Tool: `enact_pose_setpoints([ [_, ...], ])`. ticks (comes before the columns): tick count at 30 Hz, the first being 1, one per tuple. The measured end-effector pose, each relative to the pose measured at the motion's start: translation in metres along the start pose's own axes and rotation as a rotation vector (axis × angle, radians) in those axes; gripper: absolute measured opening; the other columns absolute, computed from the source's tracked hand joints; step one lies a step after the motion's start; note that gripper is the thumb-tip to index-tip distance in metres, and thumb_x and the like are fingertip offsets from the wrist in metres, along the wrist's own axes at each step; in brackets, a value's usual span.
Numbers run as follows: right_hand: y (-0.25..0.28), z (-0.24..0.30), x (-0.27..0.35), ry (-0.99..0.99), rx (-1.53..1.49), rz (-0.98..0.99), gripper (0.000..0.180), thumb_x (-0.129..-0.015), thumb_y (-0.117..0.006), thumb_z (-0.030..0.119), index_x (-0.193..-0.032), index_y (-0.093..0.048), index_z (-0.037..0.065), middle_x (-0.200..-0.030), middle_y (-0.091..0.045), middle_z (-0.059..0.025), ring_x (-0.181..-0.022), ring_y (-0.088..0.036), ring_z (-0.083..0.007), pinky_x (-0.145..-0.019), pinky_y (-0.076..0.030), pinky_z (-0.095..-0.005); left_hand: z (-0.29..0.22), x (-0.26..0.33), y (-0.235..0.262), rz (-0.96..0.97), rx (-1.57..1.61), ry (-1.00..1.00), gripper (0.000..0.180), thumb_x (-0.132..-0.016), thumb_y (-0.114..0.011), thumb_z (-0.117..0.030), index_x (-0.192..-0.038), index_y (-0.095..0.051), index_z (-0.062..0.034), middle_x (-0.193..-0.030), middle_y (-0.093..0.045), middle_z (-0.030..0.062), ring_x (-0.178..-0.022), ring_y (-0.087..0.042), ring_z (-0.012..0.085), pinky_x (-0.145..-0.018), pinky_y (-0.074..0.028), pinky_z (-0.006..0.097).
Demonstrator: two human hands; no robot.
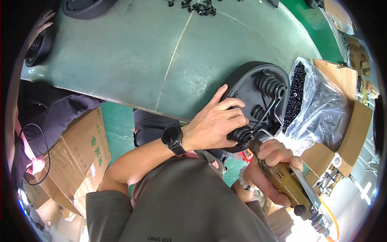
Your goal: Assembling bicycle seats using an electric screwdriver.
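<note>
A black bicycle saddle point(244, 85) lies upside down at the table's near right edge, its coil springs point(269, 86) and metal rails point(271, 109) facing up. My left hand point(217, 124) presses on its underside, fingers curled about the spring nearest me. In my right hand point(271, 171) is a yellow-brown air screwdriver point(288, 182), gripped around its body along with the silver lever. Its nose meets the near end of the saddle, beside that spring and the rail's end. The bit and any screw there are hidden.
An open cardboard box point(338, 78) with a plastic bag of black screws point(295, 92) stands right. Loose black screws point(205, 9) lie on the green table point(121, 52). Another saddle point(86, 7) is far left; a co-worker's hand point(45, 23) is near a black part point(38, 50). An orange hose point(332, 218) trails from the tool.
</note>
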State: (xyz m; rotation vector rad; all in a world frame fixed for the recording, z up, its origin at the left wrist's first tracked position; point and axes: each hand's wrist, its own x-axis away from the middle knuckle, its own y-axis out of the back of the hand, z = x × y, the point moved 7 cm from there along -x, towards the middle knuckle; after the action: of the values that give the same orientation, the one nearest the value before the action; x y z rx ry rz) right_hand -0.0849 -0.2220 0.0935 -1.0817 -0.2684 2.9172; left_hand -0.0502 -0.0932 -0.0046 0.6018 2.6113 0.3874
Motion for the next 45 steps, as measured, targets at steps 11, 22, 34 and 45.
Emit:
enact_pose_setpoints([
  [11, -0.013, -0.012, -0.002, 0.034, 0.033, 0.101, 0.098, -0.084, -0.037, 0.086, -0.124, -0.046, -0.003, -0.08, -0.058, -0.0135, -0.059, -0.057, -0.0232, -0.053, -0.046, -0.0338, 0.005, 0.001, 0.0, 0.032, -0.001, -0.006, 0.059, -0.053, -0.089, -0.016, -0.106, -0.063, -0.0133, -0.103, -0.065, -0.0014, -0.124, -0.053, 0.0256, -0.117, -0.016, 0.066],
  [22, 0.025, 0.059, -0.042, 0.1, -0.192, -0.059, 0.08, -0.084, -0.059, 0.073, -0.118, -0.049, 0.001, -0.07, -0.058, -0.0114, -0.062, -0.061, -0.0281, -0.056, -0.05, -0.0383, -0.023, -0.026, 0.014, -0.017, -0.157, 0.047, 0.049, -0.067, -0.087, -0.03, -0.105, -0.067, -0.0061, -0.101, -0.068, 0.0084, -0.106, -0.064, 0.026, -0.117, -0.018, 0.063],
  [34, 0.084, -0.058, 0.037, -0.332, 0.153, -0.423, 0.089, -0.077, -0.066, 0.076, -0.123, -0.045, 0.004, -0.081, -0.06, -0.01, -0.073, -0.06, -0.0216, -0.068, -0.051, -0.0332, 0.052, -0.303, 0.041, -0.605, -0.447, -0.083, 0.057, -0.085, -0.07, -0.041, -0.123, -0.06, 0.0013, -0.126, -0.061, 0.0186, -0.126, -0.048, 0.0386, -0.109, -0.033, 0.053],
  [45, 0.095, -0.065, 0.058, -0.265, 0.224, -0.41, 0.079, -0.08, -0.071, 0.068, -0.113, -0.05, -0.001, -0.088, -0.063, -0.0115, -0.081, -0.062, -0.0215, -0.075, -0.052, -0.0342, 0.174, -0.142, 0.274, -1.18, -0.597, 0.691, 0.081, -0.085, -0.067, -0.05, -0.136, -0.044, 0.0083, -0.133, -0.051, 0.0269, -0.127, -0.046, 0.0414, -0.108, -0.037, 0.048],
])
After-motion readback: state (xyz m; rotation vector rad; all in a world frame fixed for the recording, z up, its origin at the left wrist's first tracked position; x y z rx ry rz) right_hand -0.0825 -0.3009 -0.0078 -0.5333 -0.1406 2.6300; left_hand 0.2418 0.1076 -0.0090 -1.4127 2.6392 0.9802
